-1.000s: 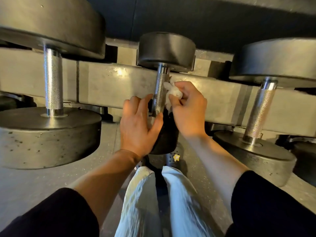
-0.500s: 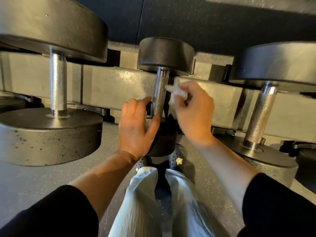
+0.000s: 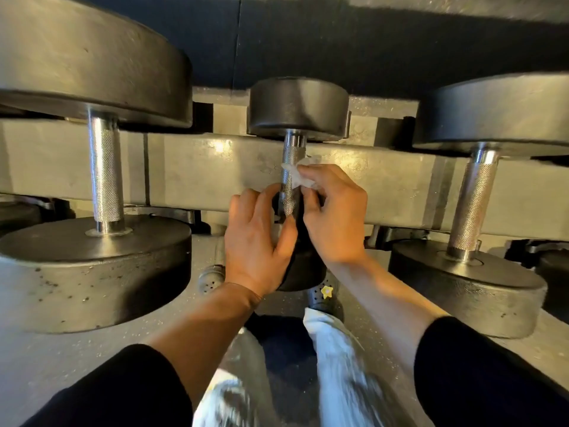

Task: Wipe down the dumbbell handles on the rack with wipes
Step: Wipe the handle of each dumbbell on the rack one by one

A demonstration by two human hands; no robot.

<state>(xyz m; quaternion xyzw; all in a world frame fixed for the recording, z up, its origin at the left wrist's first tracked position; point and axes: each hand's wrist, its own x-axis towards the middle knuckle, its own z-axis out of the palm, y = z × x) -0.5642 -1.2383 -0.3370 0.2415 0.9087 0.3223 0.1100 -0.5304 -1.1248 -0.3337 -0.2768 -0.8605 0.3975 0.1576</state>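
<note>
A small black dumbbell sits in the middle of the rack, its knurled steel handle [image 3: 291, 167] running up to the far head [image 3: 298, 107]. My right hand [image 3: 334, 214] pinches a crumpled white wipe [image 3: 300, 174] and presses it against the right side of that handle. My left hand [image 3: 257, 241] rests on the near head of the same dumbbell [image 3: 303, 272], fingers and thumb curved around its edge just left of the handle. The near head is mostly hidden by both hands.
A large dumbbell stands on the left with its handle [image 3: 105, 177], and another on the right with its handle [image 3: 472, 204]. The grey rack beam [image 3: 200, 167] runs behind the handles. Below are my light trousers [image 3: 335, 359] and black shoes [image 3: 323, 294] on a speckled floor.
My right hand has brought the wipe from just right of the handle onto it. The left hand has stayed on the near head. The camera has moved slightly closer.
</note>
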